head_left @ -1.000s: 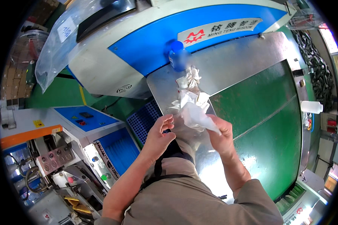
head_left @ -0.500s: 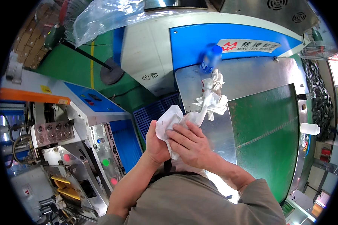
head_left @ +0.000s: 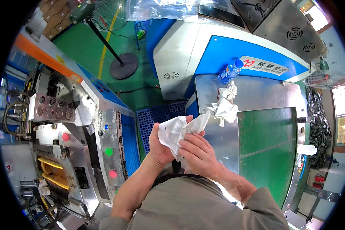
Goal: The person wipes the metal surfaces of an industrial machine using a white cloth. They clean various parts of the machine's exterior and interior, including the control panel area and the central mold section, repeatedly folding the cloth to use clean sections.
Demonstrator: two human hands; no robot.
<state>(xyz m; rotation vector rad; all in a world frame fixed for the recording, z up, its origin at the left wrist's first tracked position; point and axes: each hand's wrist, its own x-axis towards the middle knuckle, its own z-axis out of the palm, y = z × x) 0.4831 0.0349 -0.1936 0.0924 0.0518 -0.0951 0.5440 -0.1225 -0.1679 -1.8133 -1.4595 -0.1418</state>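
A crumpled white paper tissue (head_left: 175, 132) lies across both palms in front of my waist. My left hand (head_left: 159, 147) grips it from the left, thumb up along its edge and some fingertips showing beyond its far side. From the right, my right hand (head_left: 198, 153) presses its bent fingers against the tissue's lower right part. Whether anything is wrapped inside I cannot tell. Beyond the hands, more crumpled tissues (head_left: 225, 109) lie on the steel table (head_left: 214, 134), close to a clear-and-blue bottle (head_left: 230, 72) with a blue cap.
On the left stands a machine with coloured push buttons (head_left: 109, 151). A blue plastic grid crate (head_left: 149, 119) sits on the floor ahead. A green panel (head_left: 268, 142) is set in the table, with a white bottle (head_left: 306, 149) at its right. A pedestal fan base (head_left: 124, 66) stands farther off.
The view has shifted, so the surroundings sit differently. My right hand has slid lower on the tissue, uncovering more of it, and the tissue looks more spread out.
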